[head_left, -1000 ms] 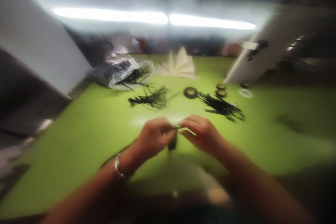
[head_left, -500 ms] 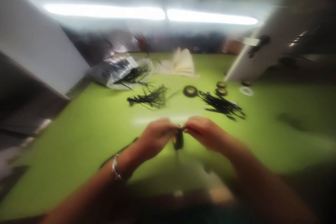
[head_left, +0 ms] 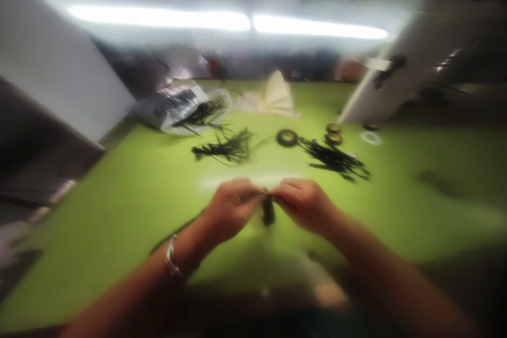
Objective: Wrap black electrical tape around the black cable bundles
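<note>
My left hand is closed in a pinch on a thin black cable, whose length trails back beneath the left wrist. Fingertip to fingertip with it, my right hand pinches the same cable at its other side; the exact spot is hidden by the fingers. Just below the meeting fingertips hangs a roll of black tape, seen nearly edge-on. It hangs over the green tabletop.
Beyond the hands lie a bundle of black cables, another cable bundle, several tape rolls and a white ring. Farther back are a clear plastic bag and an open notebook. Side panels flank the table.
My right fingers were looser around the thin dark strand and now pinch close against my left fingertips. The hanging tape roll has swung and turned beneath them.
</note>
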`<state>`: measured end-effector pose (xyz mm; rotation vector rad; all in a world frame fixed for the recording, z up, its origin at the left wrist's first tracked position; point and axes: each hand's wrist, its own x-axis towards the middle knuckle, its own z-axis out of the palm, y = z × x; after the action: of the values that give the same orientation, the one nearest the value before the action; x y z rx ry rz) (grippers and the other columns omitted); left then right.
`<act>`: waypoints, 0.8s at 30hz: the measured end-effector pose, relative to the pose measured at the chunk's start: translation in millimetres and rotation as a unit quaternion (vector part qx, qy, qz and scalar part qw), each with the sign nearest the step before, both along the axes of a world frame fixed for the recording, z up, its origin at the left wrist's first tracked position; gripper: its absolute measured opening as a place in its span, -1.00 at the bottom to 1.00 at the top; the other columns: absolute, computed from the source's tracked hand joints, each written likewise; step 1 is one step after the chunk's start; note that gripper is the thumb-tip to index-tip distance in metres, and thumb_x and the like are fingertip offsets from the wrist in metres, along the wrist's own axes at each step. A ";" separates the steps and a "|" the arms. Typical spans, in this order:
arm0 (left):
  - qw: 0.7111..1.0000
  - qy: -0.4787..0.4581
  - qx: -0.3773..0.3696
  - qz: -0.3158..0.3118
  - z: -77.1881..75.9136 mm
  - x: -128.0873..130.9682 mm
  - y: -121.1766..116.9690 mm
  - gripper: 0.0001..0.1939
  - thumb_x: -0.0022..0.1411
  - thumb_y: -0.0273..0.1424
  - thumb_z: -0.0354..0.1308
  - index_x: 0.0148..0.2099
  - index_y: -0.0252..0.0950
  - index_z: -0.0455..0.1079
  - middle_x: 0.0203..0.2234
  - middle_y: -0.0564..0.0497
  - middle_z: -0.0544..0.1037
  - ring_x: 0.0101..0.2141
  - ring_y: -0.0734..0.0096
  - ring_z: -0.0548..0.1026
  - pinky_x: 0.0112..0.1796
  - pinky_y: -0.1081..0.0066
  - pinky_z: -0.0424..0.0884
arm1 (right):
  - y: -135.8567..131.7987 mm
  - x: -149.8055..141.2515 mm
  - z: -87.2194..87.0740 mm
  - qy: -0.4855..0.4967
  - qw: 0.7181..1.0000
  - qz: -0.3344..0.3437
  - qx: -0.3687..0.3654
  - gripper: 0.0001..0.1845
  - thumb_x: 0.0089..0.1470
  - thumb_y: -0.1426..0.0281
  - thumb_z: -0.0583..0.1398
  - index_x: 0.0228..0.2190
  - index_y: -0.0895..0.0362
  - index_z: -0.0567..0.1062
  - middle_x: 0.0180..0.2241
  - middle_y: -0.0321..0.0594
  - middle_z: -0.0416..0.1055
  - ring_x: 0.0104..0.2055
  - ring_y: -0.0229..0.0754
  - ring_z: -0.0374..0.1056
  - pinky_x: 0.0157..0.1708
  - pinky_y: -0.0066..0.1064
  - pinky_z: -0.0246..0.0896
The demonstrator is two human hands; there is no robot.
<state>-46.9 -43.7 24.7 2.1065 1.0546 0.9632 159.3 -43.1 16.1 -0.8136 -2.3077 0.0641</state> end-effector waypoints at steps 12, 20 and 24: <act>1.000 -0.009 0.020 0.001 1.8 -0.3 -0.7 -0.76 0.18 -0.49 0.15 -0.10 -0.30 0.51 -0.41 0.01 0.47 -0.51 0.53 0.34 -0.44 0.48 0.32 | 3.8 5.1 2.9 -0.010 1.000 -0.022 -0.002 -0.74 0.25 0.29 0.07 -0.46 0.13 0.37 -0.54 -0.31 0.27 -0.50 -0.29 0.12 -0.45 -0.46 0.00; 1.000 0.023 0.015 -0.015 -5.1 2.0 -0.1 -0.81 0.25 -0.47 0.11 -0.23 -0.24 0.56 -0.47 0.03 0.50 -0.45 0.49 0.41 -0.36 0.45 0.33 | 0.3 -2.5 4.1 -0.088 0.994 -0.041 0.058 -0.71 0.27 0.37 0.03 -0.47 0.15 0.41 -0.53 -0.25 0.26 -0.45 -0.23 0.13 -0.44 -0.42 0.01; 0.999 0.038 0.028 0.002 -3.6 2.1 -0.8 -0.84 0.21 -0.49 0.14 -0.32 -0.24 0.56 -0.51 0.05 0.50 -0.47 0.50 0.41 -0.38 0.46 0.32 | 0.1 -3.8 5.8 -0.090 0.995 -0.019 0.030 -0.78 0.23 0.44 0.06 -0.43 0.16 0.43 -0.51 -0.22 0.32 -0.42 -0.21 0.17 -0.40 -0.41 0.06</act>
<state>-44.9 -44.4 21.1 2.2021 1.0819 0.9306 155.5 -43.0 21.9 -0.8624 -2.4500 -0.0981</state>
